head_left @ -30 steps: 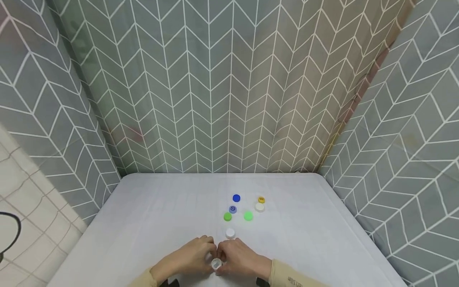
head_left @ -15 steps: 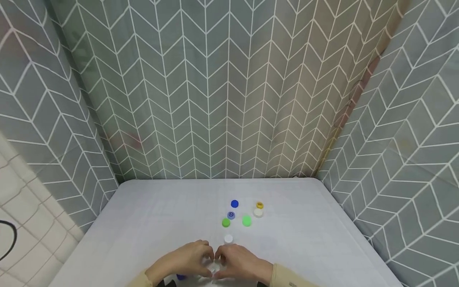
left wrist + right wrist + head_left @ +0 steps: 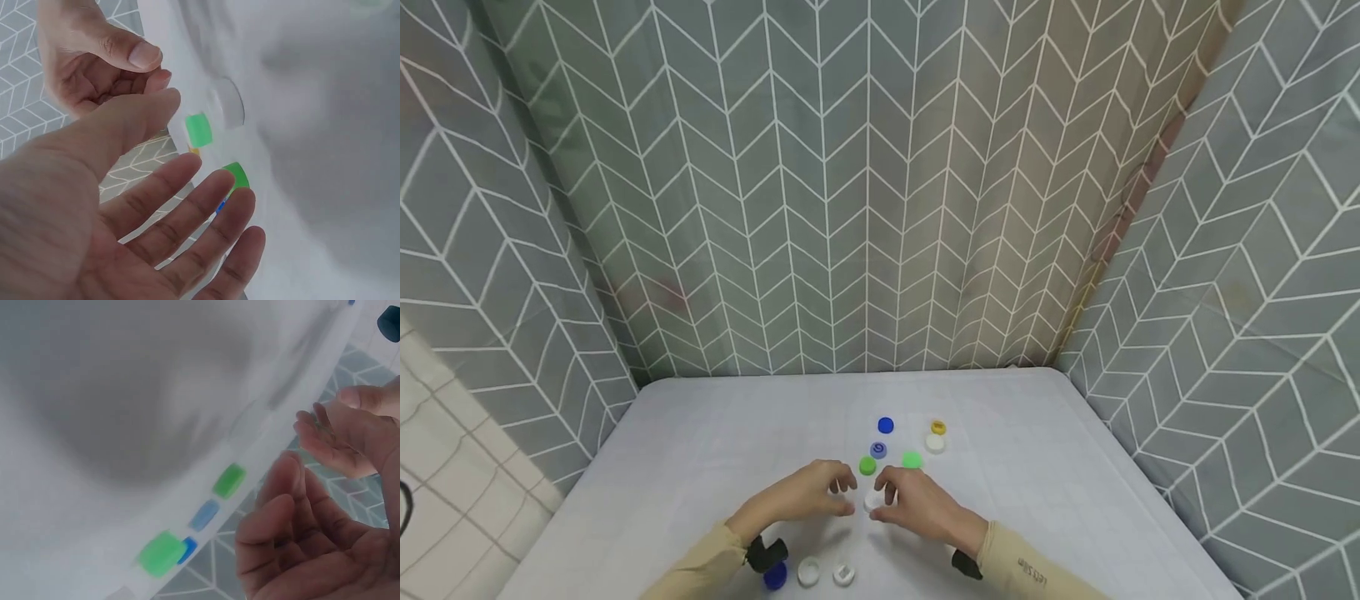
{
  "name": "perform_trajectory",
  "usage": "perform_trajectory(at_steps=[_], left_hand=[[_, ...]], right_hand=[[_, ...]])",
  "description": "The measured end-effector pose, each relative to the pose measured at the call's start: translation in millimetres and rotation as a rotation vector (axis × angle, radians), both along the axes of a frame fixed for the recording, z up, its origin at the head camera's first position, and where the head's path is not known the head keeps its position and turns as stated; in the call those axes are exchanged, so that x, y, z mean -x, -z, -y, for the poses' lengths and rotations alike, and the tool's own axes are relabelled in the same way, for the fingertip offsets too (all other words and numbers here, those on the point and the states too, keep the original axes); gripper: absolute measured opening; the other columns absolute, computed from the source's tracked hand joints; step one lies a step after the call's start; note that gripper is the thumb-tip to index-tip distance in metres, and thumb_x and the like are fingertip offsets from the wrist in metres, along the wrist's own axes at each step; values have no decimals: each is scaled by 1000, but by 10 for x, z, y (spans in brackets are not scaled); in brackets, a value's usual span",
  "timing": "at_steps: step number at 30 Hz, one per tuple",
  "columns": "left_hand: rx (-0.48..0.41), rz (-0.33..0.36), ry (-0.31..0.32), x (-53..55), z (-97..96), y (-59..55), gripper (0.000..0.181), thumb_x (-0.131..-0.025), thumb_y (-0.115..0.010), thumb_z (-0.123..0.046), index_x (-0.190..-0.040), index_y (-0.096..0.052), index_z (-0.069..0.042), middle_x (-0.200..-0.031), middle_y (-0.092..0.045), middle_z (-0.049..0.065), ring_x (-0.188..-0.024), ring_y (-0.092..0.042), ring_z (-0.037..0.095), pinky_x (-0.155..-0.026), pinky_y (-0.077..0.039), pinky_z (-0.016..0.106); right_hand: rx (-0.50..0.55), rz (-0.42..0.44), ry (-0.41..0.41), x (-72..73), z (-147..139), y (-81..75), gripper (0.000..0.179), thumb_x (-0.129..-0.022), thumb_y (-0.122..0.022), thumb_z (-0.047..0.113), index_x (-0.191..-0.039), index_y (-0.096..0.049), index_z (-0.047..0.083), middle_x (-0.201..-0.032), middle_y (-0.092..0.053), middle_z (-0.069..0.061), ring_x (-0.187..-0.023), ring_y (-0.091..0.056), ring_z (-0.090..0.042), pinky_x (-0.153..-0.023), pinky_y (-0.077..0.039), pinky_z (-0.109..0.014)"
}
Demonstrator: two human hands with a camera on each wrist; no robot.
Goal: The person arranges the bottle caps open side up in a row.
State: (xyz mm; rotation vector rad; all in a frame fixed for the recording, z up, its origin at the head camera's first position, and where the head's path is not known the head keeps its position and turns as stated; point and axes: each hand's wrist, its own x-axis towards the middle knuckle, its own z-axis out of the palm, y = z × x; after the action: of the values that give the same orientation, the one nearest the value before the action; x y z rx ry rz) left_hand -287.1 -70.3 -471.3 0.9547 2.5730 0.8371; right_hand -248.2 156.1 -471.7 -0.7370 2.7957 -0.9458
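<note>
Both hands hover over the white table, holding nothing. My left hand (image 3: 816,493) has its fingers loosely bent and spread from the thumb. A white bottle cap (image 3: 871,501) lies between the hands, closest to the right fingertips; the left wrist view shows this white cap (image 3: 230,103) on the table, apart from both hands. My right hand (image 3: 917,504) curves its fingers loosely beside it. Just beyond are a green cap (image 3: 867,466) and a light green cap (image 3: 912,460). Nearer the body lie a dark blue cap (image 3: 775,576), a white cap (image 3: 808,572) and another white cap (image 3: 844,574).
Farther back on the table (image 3: 715,433) sit a blue cap (image 3: 886,425), a pale blue cap (image 3: 878,450), a yellow cap (image 3: 938,427) and one more white cap (image 3: 935,443). Patterned curtains (image 3: 850,208) enclose the table at the back and sides.
The hands were together around a clear or white cap near the front edge. They have let go, parted and moved forward to the white cap; the front row of caps is now visible.
</note>
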Motion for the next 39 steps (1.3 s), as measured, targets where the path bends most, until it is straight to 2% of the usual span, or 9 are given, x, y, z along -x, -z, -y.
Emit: perform_trajectory(at_steps=[4,8,16,23,34,39], left_hand=[[-21,0,1,121,-74,18,36,-78,-79,-27,-107,-67,-9,-100,-68,2,-91,-62,19,-73,-51,29],[-19,8,-10,172,-117,59,36,-76,-81,-25,-106,-67,-10,-98,-67,1,-90,-62,19,-73,-51,31],[-15,35,-23,205,-170,153,38,-73,-82,-22,-107,-67,-14,-96,-66,-4,-85,-59,11,-73,-50,27],[-26,-7,-9,218,-222,241,33,-73,-82,-17,-104,-69,-13,-91,-66,-5,-82,-58,6,-73,-50,24],[-9,-10,-37,230,-276,308,28,-71,-84,-18,-95,-71,-15,-85,-60,-9,-78,-53,4,-71,-47,21],[-9,-1,-50,199,-284,353,26,-70,-84,-18,-93,-72,-16,-84,-57,-9,-76,-53,2,-70,-47,20]], right_hand=[[-12,-23,26,86,-72,21,38,-80,-79,29,-108,-64,8,-79,-62,5,-64,-51,0,-56,-44,-18],[-23,-36,35,128,-114,54,41,-79,-79,29,-110,-64,7,-82,-64,2,-65,-51,-1,-58,-44,-18],[-35,-26,34,154,-106,103,40,-77,-81,26,-109,-64,7,-85,-66,-1,-71,-54,-3,-62,-46,-19],[-71,-3,29,158,-59,169,41,-75,-82,27,-108,-66,8,-85,-65,3,-73,-55,-3,-65,-46,-19],[-62,-4,27,206,-3,218,29,-76,-81,22,-100,-70,9,-79,-61,7,-69,-51,-1,-62,-44,-18],[-54,9,39,197,12,259,28,-75,-82,21,-98,-71,8,-77,-60,6,-67,-50,-1,-61,-44,-18]])
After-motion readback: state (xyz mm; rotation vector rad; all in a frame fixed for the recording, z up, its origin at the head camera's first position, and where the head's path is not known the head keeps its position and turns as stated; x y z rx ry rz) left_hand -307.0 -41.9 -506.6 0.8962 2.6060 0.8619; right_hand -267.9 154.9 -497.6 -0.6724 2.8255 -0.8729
